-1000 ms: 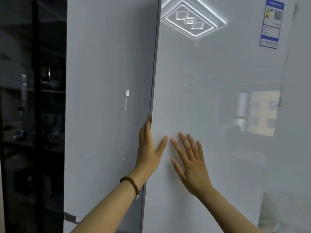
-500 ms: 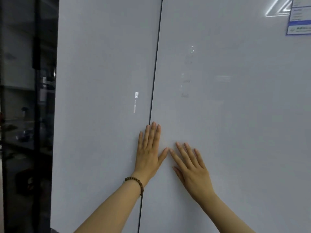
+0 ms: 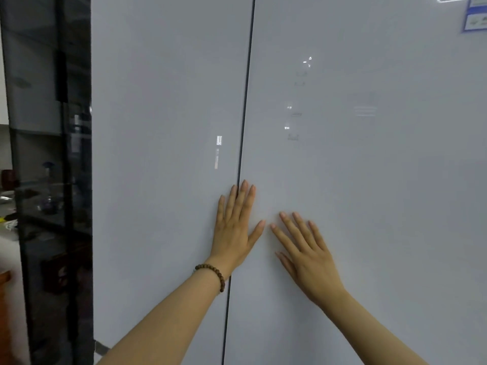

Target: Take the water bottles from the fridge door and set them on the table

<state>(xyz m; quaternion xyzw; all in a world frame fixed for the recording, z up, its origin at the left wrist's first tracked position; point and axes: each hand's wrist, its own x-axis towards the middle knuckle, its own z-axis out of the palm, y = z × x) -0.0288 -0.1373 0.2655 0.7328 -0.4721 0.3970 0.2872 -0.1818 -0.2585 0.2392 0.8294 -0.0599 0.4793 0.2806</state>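
Two flat palms on my feed, fingers straight: left hand (image 3: 233,233) spans the seam (image 3: 245,114) between the shut fridge doors (image 3: 163,180), right hand (image 3: 311,259) lies on the right door (image 3: 382,193). Bottles hidden, can't tell where.

Left fridge door: tall, flat, glossy grey-white panel (image 3: 163,180); upright, shut, standing beside a dark glass-fronted side.
Right fridge door: matching glossy grey-white panel (image 3: 382,219); upright, shut, its face level with the left one.
Seam: thin dark vertical line (image 3: 243,127) where the two doors meet edge to edge; narrow and even top to bottom.
Left door marks: small white lit bars (image 3: 218,151), just left of the seam.
Right door marks: faint column of pale symbols (image 3: 295,114), too dim to read.
Right door label: blue-edged sticker (image 3: 475,17) in its upper right corner, cut off by the edge of view.
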